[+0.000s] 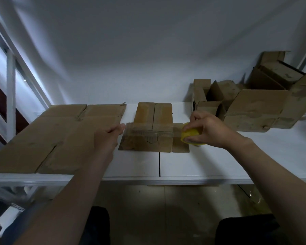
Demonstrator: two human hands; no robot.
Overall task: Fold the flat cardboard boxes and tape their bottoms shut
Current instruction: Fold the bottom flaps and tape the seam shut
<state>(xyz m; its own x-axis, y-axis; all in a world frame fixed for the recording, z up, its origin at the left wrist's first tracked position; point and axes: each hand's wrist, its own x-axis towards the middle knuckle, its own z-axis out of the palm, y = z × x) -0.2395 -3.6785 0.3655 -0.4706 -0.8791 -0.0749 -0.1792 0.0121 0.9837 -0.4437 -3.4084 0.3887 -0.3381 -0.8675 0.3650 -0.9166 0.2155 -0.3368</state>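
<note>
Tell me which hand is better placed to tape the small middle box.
Likely right: the right hand grips the yellow tape roll at the right edge of the small box; the left hand is across from it.

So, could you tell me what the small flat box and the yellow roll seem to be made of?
The small flat box looks like brown corrugated cardboard, matte and scuffed; a torn patch shows ribbed fluting. The yellow roll in the right hand is probably plastic tape, smooth-looking, though the hand hides much of it.
</note>
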